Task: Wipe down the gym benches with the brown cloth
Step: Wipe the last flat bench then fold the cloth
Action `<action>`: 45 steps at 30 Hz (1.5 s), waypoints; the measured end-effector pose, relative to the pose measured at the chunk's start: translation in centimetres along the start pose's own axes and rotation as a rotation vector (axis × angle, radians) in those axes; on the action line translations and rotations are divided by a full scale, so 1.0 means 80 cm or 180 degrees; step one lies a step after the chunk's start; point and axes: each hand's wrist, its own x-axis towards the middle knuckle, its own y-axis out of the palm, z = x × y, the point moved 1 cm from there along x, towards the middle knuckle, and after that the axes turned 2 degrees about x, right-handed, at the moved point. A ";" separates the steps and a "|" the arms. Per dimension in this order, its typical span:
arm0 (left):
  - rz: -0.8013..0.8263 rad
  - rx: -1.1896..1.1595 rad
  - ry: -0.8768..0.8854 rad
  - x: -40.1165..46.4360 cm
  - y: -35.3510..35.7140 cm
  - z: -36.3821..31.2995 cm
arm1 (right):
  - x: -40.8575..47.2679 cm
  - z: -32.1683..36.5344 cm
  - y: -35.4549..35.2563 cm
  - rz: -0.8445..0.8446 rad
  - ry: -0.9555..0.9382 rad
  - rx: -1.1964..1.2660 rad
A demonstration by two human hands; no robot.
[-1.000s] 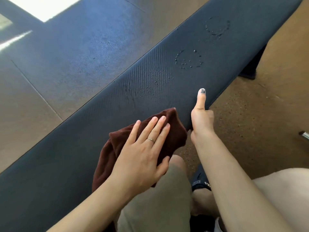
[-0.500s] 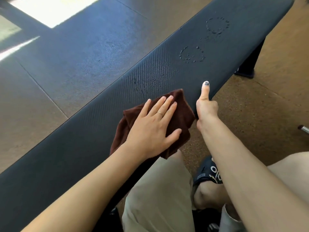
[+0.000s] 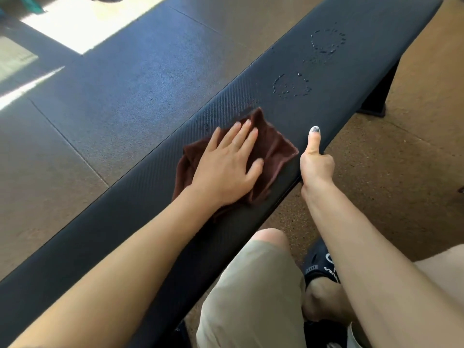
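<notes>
A long black gym bench (image 3: 351, 91) runs diagonally from lower left to upper right. Two rings of water droplets (image 3: 291, 86) sit on its far half. The brown cloth (image 3: 273, 149) lies crumpled on the bench top, and my left hand (image 3: 226, 167) presses flat on it with straight fingers. My right hand (image 3: 317, 164) grips the bench's near edge just right of the cloth, thumb lying along the top and fingers curled under the edge, out of sight.
Dark rubber floor mats (image 3: 113, 101) lie beyond the bench, with a bright sunlit patch at the top left. Brown speckled floor (image 3: 401, 184) is on the near side. A bench leg (image 3: 376, 101) stands at the upper right. My knees and a dark slipper (image 3: 319, 264) are below.
My left hand has pushed the cloth along the bench toward the droplets, over a wet streaked patch. My right hand has slid along the near edge with it.
</notes>
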 end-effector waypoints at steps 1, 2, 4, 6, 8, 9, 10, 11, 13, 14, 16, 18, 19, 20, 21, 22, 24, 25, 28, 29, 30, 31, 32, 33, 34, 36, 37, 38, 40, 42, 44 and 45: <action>-0.0029 0.0023 0.0108 -0.030 0.003 0.000 | 0.000 0.000 0.000 -0.0002 -0.0024 -0.0005; -0.0005 0.0036 0.0183 -0.058 0.004 0.000 | 0.000 0.000 0.000 -0.0024 -0.0038 -0.0020; 0.0113 0.0054 0.0242 -0.086 0.007 0.005 | 0.001 0.000 0.002 -0.0123 -0.0024 -0.0066; 0.0111 0.0056 0.0236 -0.071 0.006 0.010 | -0.001 0.002 0.007 -0.0218 -0.0009 -0.0121; 0.0038 0.0059 0.0225 -0.039 0.007 0.012 | -0.002 0.005 0.010 -0.0283 0.0018 -0.0126; 0.0004 0.0043 0.0198 -0.019 0.007 0.013 | -0.002 0.005 0.012 -0.0311 0.0028 -0.0098; 0.0002 0.0030 0.0115 0.000 0.007 0.016 | -0.003 0.005 0.013 -0.0327 0.0025 -0.0054; 0.0013 0.0021 0.0008 0.017 0.006 0.017 | -0.003 0.004 0.013 -0.0340 0.0020 -0.0010; -0.0001 -0.0010 -0.0132 0.033 0.004 0.013 | -0.004 0.003 0.013 -0.0398 -0.0014 0.0069; -0.0017 -0.0032 -0.0131 0.027 0.004 0.010 | -0.005 0.002 0.013 -0.0407 -0.0029 0.0104; -0.0047 -0.0028 0.0012 -0.012 0.003 0.006 | -0.006 0.002 0.013 -0.0417 -0.0075 0.0164; 0.0047 0.0068 0.0177 -0.064 0.005 0.006 | -0.007 0.002 0.013 -0.0464 -0.0124 0.0161; 0.0130 0.0111 0.0250 -0.083 0.007 0.009 | -0.007 0.002 0.013 -0.0497 -0.0139 0.0160; 0.0184 0.0122 0.0312 -0.093 0.008 0.012 | -0.007 0.002 0.014 -0.0514 -0.0156 0.0153; 0.0202 0.0098 0.0364 -0.090 0.006 0.018 | -0.008 0.003 0.015 -0.0530 -0.0177 0.0128; 0.0183 0.0084 0.0391 -0.079 0.006 0.023 | -0.009 0.004 0.016 -0.0555 -0.0204 0.0100; 0.0107 0.0083 0.0353 -0.033 0.004 0.036 | -0.007 0.005 0.017 -0.0593 -0.0236 0.0068; 0.0060 0.0043 0.0257 -0.004 0.002 0.044 | -0.006 0.006 0.018 -0.0616 -0.0247 0.0060; 0.0069 -0.0043 -0.0154 0.065 -0.006 0.064 | -0.006 0.006 0.017 -0.0623 -0.0245 0.0080; 0.0079 -0.0066 -0.0245 0.073 -0.007 0.066 | -0.007 0.006 0.016 -0.0615 -0.0250 0.0094; 0.0064 -0.0089 -0.0333 0.072 -0.007 0.065 | -0.008 0.006 0.015 -0.0603 -0.0257 0.0103; 0.0044 -0.0109 -0.0428 0.062 -0.006 0.063 | -0.008 0.005 0.014 -0.0592 -0.0258 0.0115; 0.0033 -0.0114 -0.0510 0.044 -0.005 0.060 | -0.008 0.004 0.013 -0.0587 -0.0256 0.0131; 0.0027 -0.0112 -0.0559 0.018 -0.004 0.056 | -0.009 0.003 0.012 -0.0589 -0.0268 0.0149; 0.0005 -0.0084 -0.0547 -0.012 -0.002 0.052 | -0.009 0.001 0.013 -0.0593 -0.0287 0.0170; 0.0016 -0.0023 -0.0366 -0.066 0.002 0.044 | -0.008 0.000 0.016 -0.0607 -0.0314 0.0235; 0.0073 -0.0001 -0.0265 -0.077 0.003 0.046 | -0.008 -0.001 0.017 -0.0627 -0.0310 0.0259; 0.0126 -0.0011 -0.0197 -0.075 0.003 0.050 | -0.008 -0.001 0.019 -0.0644 -0.0306 0.0266; 0.0114 -0.0047 -0.0189 -0.044 -0.002 0.059 | -0.008 0.000 0.020 -0.0650 -0.0327 0.0228; 0.0034 -0.0078 -0.0248 0.006 -0.007 0.068 | -0.006 0.000 0.019 -0.0671 -0.0371 0.0187; 0.0013 -0.0160 -0.0372 0.055 -0.012 0.079 | -0.003 -0.002 0.017 -0.0684 -0.0374 0.0161; -0.0010 -0.0227 -0.0474 0.074 -0.013 0.085 | -0.002 -0.002 0.017 -0.0677 -0.0380 0.0144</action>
